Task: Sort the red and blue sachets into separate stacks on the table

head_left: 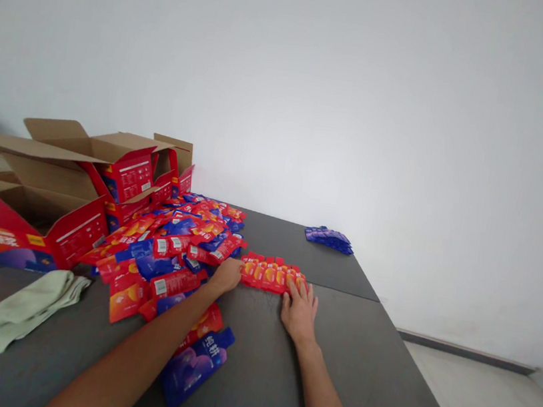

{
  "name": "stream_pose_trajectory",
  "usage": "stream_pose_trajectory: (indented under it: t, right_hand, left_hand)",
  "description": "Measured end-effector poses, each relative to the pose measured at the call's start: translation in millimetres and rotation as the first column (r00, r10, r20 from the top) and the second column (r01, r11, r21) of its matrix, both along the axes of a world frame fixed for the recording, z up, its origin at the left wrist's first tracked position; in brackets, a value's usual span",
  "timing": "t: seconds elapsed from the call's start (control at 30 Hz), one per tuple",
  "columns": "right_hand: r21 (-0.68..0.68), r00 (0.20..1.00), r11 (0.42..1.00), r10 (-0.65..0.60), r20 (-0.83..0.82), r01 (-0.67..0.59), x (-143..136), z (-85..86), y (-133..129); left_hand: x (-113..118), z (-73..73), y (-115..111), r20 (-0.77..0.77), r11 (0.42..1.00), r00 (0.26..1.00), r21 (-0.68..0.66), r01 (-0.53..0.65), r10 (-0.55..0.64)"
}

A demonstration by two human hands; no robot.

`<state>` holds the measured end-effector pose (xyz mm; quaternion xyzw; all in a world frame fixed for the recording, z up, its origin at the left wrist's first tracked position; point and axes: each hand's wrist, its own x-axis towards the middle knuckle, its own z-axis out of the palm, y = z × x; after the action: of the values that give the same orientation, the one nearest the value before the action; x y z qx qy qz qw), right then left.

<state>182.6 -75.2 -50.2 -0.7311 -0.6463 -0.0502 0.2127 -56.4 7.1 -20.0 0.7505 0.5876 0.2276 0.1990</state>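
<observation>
Red pouches (268,277) lie in an overlapping row on the bench (255,349), between the two hands. Judged light, thin and flexible, probably slick-faced; unlikely to break, but apt to slide out of line. Suggested hold: both ends of the row, with gentle inward pressure. Left hand (227,275): fingers curled at the row's left end; whether it grips any pouch is not discernible. Right hand (300,309): fingers slightly spread, tips resting on the right end, not closed around it.
</observation>
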Motion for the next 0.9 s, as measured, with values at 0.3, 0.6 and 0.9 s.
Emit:
stream_pose_trajectory:
  t: [0.3, 0.6, 0.9]
  right_hand:
    - [-0.180, 0.997, 0.982, 0.072, 0.043, -0.063, -6, 1.4, -1]
    - [-0.161, 0.995, 0.982, 0.101, 0.004, -0.099, 1, 1.4, 0]
    - [-0.137, 0.997, 0.988, 0.072, -0.008, -0.073, 8, 3.1, 0]
  left_hand:
    - [14, -3.3, -21, -0.214, 0.977, 0.964, 0.109, 0.186, -0.160]
    - [25, -3.1, -25, -0.233, 0.963, 0.952, 0.133, 0.236, -0.201]
    - [46, -5.7, -32, -0.182, 0.966, 0.968, 0.163, 0.202, -0.172]
